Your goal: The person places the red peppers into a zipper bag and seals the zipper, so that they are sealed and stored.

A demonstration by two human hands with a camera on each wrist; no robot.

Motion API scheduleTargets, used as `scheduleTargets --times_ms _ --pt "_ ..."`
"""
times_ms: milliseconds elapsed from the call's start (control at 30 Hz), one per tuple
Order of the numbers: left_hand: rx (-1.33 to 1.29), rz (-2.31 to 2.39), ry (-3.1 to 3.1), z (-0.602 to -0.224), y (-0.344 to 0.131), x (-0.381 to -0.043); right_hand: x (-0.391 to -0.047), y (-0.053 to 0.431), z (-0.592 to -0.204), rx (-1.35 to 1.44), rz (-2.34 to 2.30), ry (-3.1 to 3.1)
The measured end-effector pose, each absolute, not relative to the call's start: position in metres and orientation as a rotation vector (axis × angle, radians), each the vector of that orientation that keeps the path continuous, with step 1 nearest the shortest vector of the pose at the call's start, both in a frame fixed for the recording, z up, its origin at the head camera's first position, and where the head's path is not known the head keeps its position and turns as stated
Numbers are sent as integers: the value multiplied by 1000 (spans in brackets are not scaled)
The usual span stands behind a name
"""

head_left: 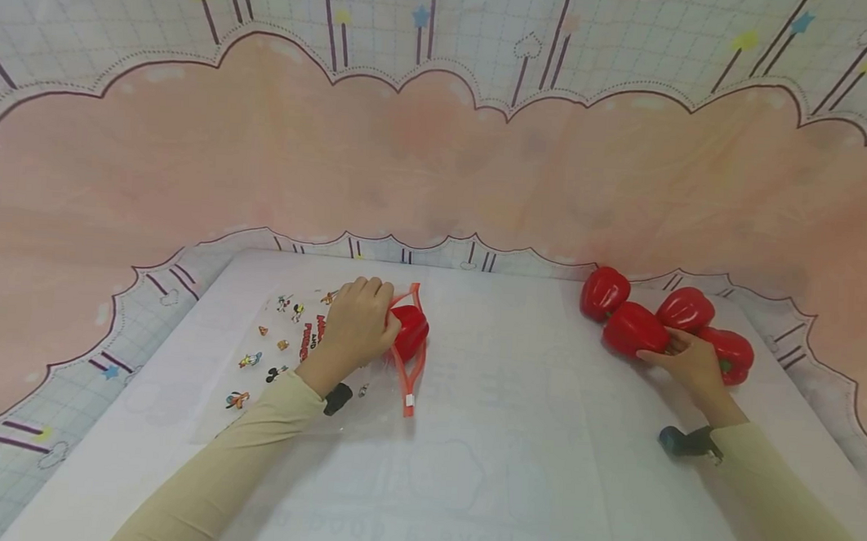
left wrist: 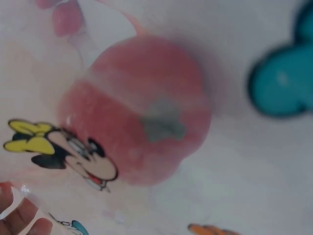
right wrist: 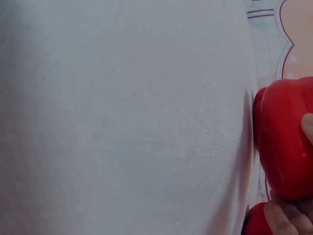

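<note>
Left hand [head_left: 357,325] grips a clear bag [head_left: 254,388] near its mouth, apparently to hold it open around one red pepper [head_left: 413,328]. Right hand [head_left: 695,367] grasps a loose pepper [head_left: 632,330].

From my remote view, my left arm [head_left: 209,471] slants up and inward from the lower left, sleeved in pale khaki to the wrist; I have the left hand [head_left: 361,316] gripping, back upward, knuckles bent, thumb toward the right. My right arm [head_left: 789,502], sleeved alike, angles up and leftward, its right hand [head_left: 689,361] grasping with thumb and fingers parted. Both hands are bare, well apart
</note>
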State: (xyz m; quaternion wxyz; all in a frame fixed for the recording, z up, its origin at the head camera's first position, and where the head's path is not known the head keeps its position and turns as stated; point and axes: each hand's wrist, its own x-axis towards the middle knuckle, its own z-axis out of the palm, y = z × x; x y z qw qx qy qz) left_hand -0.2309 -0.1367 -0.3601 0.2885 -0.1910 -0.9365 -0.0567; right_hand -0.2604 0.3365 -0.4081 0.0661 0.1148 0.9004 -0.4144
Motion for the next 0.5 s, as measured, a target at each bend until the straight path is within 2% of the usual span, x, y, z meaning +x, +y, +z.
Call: scheduleTargets --times_ms 500 --pt "-500 -143 -2510 -360 -138 -230 -261 335 -400 239 -1271 2759"
